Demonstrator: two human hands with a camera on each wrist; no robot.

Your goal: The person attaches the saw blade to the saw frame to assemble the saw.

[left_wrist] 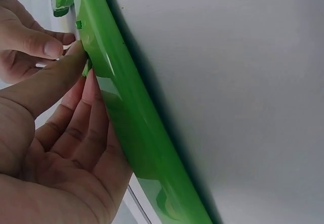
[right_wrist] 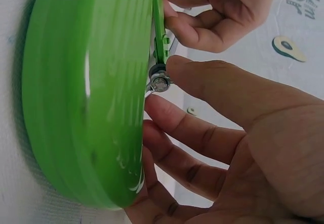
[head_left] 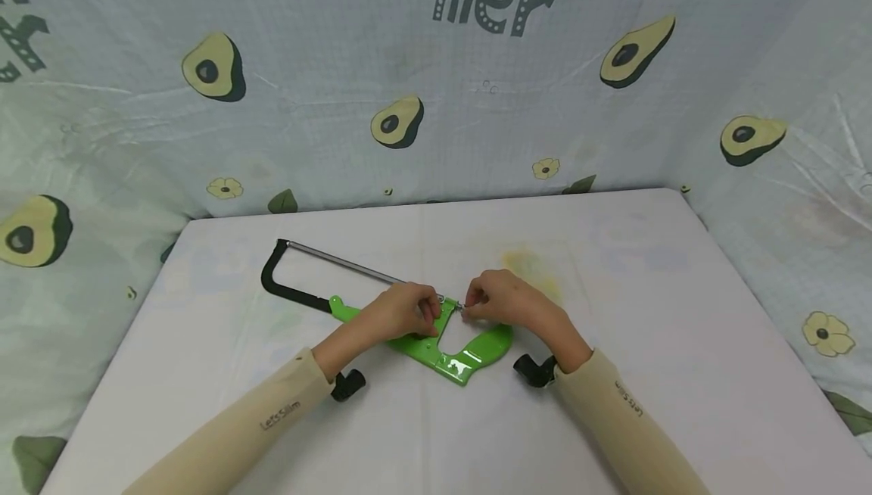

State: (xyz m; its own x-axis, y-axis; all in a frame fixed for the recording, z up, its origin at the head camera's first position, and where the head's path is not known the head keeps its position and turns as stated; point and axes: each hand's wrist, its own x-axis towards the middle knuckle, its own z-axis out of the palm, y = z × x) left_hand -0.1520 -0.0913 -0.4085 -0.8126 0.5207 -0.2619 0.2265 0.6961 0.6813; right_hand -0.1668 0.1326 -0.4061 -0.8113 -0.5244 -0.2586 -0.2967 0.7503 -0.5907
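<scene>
The thumb and forefinger of my right hand pinch the small metal nut at the top of the green handle, and the other fingers are loosely spread under it. My left hand pinches the handle's edge just beside the nut. The hacksaw lies flat on the white table, its black frame end far left of the handle.

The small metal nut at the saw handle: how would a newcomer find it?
On the white table lies a hacksaw with a green handle. Between both hands, the nut sits at the handle's upper corner, silvery against green plastic.
</scene>
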